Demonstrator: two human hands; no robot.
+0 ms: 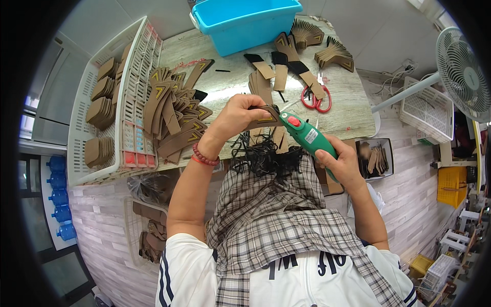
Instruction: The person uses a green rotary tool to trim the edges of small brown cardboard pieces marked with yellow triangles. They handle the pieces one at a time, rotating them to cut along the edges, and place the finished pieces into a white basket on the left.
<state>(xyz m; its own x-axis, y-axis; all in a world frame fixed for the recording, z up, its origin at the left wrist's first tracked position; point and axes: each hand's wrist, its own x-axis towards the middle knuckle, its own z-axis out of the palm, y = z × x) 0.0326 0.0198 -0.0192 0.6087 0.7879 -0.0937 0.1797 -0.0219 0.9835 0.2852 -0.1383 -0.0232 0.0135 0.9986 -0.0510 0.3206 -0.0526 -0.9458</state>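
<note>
My left hand (pixel 231 121) pinches a brown flat piece with a yellow angled mark (pixel 268 118) above the table's near edge. In my right hand (pixel 341 162) is a green handheld power tool with a red switch (pixel 310 138). Its front end meets the right end of the brown piece; the exact contact is too small to make out. Below both hands, a tangle of black strips (pixel 255 157) lies over my checked apron (pixel 266 199) at the table edge. Red-handled scissors (pixel 324 103) rest on the table beyond the tool.
Many similar brown pieces (pixel 171 105) are heaped at the table's left, beside a white slatted crate (pixel 123 128) holding stacks. A blue bin (pixel 245 30) stands at the back. Fanned stacks (pixel 335 54) lie back right, near a fan (pixel 463 64). A box (pixel 391 162) sits lower right.
</note>
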